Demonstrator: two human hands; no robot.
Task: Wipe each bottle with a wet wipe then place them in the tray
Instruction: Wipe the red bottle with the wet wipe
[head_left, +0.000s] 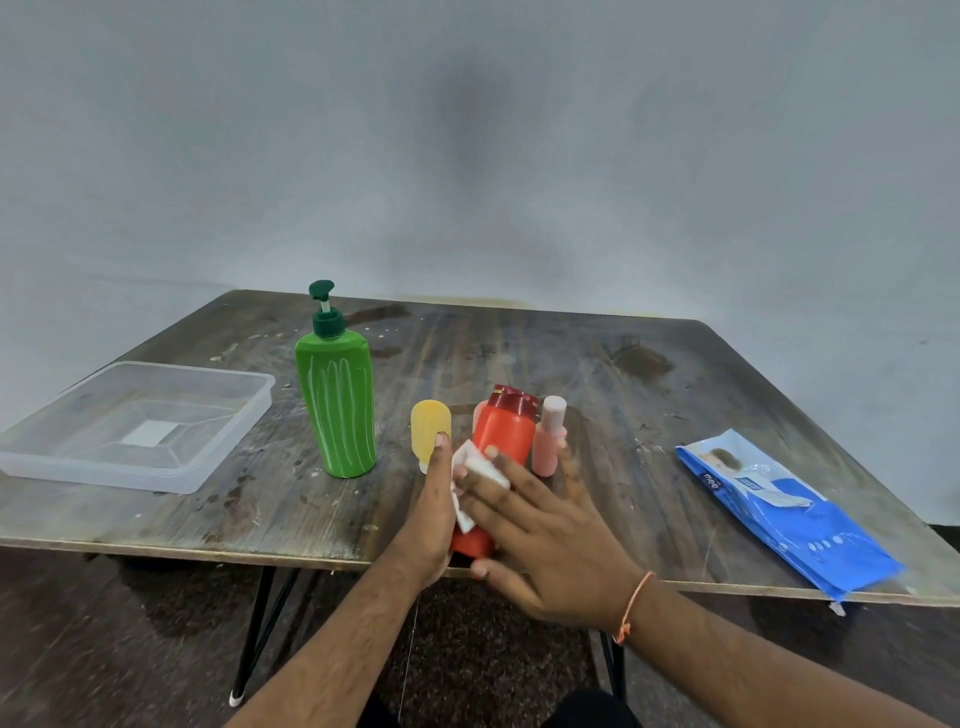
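My left hand grips the lower part of an orange-red bottle with a dark red cap, held tilted over the table's front edge. My right hand presses a white wet wipe against the bottle's side, fingers spread. Behind them stand a small yellow bottle and a small pink bottle. A tall green pump bottle stands to the left. The clear plastic tray lies at the far left with nothing in it.
A blue pack of wet wipes lies on the right side of the worn wooden table. A grey wall rises behind. Black table legs and dark floor show below the front edge.
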